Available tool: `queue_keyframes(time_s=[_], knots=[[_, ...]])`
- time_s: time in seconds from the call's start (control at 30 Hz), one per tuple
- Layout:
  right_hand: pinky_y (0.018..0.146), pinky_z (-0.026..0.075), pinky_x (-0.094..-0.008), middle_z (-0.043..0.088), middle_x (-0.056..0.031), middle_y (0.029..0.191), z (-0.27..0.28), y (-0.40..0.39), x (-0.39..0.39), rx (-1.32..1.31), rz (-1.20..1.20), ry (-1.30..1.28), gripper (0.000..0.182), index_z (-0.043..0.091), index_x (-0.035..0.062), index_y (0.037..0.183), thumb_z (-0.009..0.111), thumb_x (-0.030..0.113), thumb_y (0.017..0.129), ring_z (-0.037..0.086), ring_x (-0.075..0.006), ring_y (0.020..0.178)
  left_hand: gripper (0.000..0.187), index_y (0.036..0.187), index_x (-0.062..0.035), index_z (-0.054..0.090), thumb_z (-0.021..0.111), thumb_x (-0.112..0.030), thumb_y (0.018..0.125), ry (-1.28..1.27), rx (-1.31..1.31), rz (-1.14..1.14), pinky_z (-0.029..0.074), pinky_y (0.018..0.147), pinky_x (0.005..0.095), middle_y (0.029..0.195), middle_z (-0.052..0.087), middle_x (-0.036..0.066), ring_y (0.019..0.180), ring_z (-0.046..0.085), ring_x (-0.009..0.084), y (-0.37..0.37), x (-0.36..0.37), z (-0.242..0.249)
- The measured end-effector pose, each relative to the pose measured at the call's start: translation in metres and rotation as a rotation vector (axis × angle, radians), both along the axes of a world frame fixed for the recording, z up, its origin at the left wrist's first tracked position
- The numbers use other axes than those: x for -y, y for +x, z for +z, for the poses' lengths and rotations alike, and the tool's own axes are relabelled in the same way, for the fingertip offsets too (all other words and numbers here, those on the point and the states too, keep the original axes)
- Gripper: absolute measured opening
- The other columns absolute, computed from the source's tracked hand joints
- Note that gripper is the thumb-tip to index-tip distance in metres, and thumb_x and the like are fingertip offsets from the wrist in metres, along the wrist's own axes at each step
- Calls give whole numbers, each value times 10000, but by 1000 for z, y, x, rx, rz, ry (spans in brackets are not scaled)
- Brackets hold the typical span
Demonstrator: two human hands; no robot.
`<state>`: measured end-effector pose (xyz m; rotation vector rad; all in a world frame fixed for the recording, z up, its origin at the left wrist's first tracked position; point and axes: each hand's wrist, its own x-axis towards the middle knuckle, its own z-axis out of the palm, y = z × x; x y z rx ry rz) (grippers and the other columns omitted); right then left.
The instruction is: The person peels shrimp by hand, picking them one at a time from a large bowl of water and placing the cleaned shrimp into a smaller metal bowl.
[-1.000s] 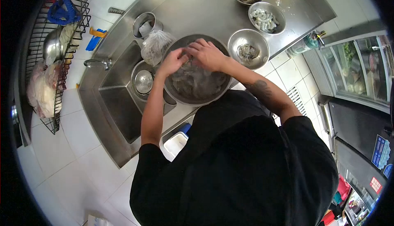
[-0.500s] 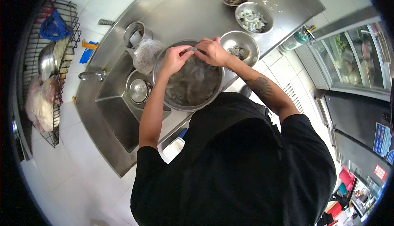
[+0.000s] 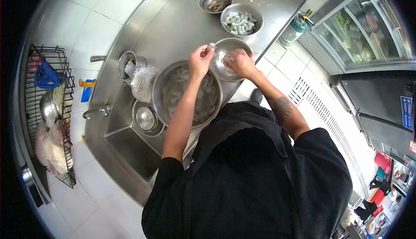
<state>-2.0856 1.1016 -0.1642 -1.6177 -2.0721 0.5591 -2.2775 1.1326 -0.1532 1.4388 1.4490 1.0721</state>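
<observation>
We judge peeling underway: left hand point(image 3: 200, 59) pinches a shrimp point(image 3: 211, 46) above the big bowl's point(image 3: 161, 79) far rim, right hand point(image 3: 241, 63), grip unclear, inside the adjacent small bowl point(image 3: 237, 44); next, drop it there.

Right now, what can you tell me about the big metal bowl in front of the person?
The big bowl is round, shiny steel, the largest on the steel counter, upright beside the sink. It holds greyish shrimp in water. A clear bag leans at its left rim; a smaller bowl sits at its right. The left hand hovers over its far rim.
</observation>
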Motion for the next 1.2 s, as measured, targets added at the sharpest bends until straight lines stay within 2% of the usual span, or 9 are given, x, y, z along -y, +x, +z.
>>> queue_keyframes(time_s=[0.17, 0.23, 0.5, 0.63, 0.73, 0.97, 1.03, 1.13, 1.2], knots=[[883, 403, -578, 612, -84, 1168, 36, 5, -15, -84, 196, 250, 306, 652, 113, 1131, 601, 333, 924, 474, -277, 1241, 173, 1016, 21, 630, 697, 31, 857, -44, 144, -312, 533, 686, 242, 879, 666, 33, 783, 632, 84, -17, -2, -11], [831, 413, -546, 613, -72, 1083, 40, 12, -29, 189, 439, 105, 243, 654, 108, 1053, 586, 308, 933, 516, -276, 1160, 169, 958, 27, 632, 728, 23, 818, -17, 273, -352, 512, 650, 224, 789, 655, 14, 705, 599, 55, -13, 2, 3], [725, 450, -476, 613, -149, 852, 37, 29, -47, -97, 703, 117, 199, 640, 40, 961, 586, 231, 939, 598, -368, 853, 154, 921, 30, 621, 735, 18, 818, -142, 123, -462, 537, 659, 253, 758, 664, 35, 723, 655, 103, -35, 4, 20], [627, 429, -439, 581, -178, 756, 57, 25, -29, -394, 678, -29, 199, 602, -18, 881, 592, 171, 943, 557, -355, 676, 150, 854, 14, 600, 744, -1, 816, -250, 459, -477, 557, 632, 271, 776, 676, 88, 701, 683, 168, -42, 10, 46], [567, 384, -370, 520, -91, 665, 69, 22, -21, -486, 635, -169, 218, 590, -9, 816, 567, 149, 965, 471, -195, 605, 152, 839, 2, 592, 742, -11, 818, -294, 584, -531, 562, 623, 276, 795, 672, 109, 693, 685, 185, -49, 8, 44], [601, 409, -278, 512, -6, 675, 56, 45, -20, -792, 438, -286, 232, 584, 9, 808, 521, 142, 988, 471, -85, 649, 143, 852, -16, 591, 731, -41, 838, -350, 756, -670, 535, 584, 251, 802, 656, 100, 666, 653, 152, -65, 5, 41], [641, 452, -270, 571, -23, 720, 42, 60, -41, -735, 412, -404, 252, 597, 7, 849, 521, 201, 991, 552, -103, 704, 142, 852, -34, 578, 719, -39, 850, -402, 646, -545, 524, 585, 234, 803, 650, 85, 661, 647, 143, -78, 1, 39], [624, 480, -295, 594, -22, 751, -15, 56, -50, 91, 459, 37, 406, 611, 30, 874, 501, 399, 1001, 624, -146, 764, 134, 905, -46, 583, 711, -72, 876, -408, 513, -527, 531, 625, 246, 812, 656, 84, 691, 657, 151, -61, 4, 35], [582, 465, -283, 582, -20, 726, 22, 22, -32, -291, 280, -273, 393, 612, 28, 871, 518, 388, 1000, 608, -136, 716, 150, 915, -50, 553, 698, -80, 895, -388, 436, -543, 544, 644, 270, 809, 651, 74, 736, 672, 158, -46, 3, 35]])
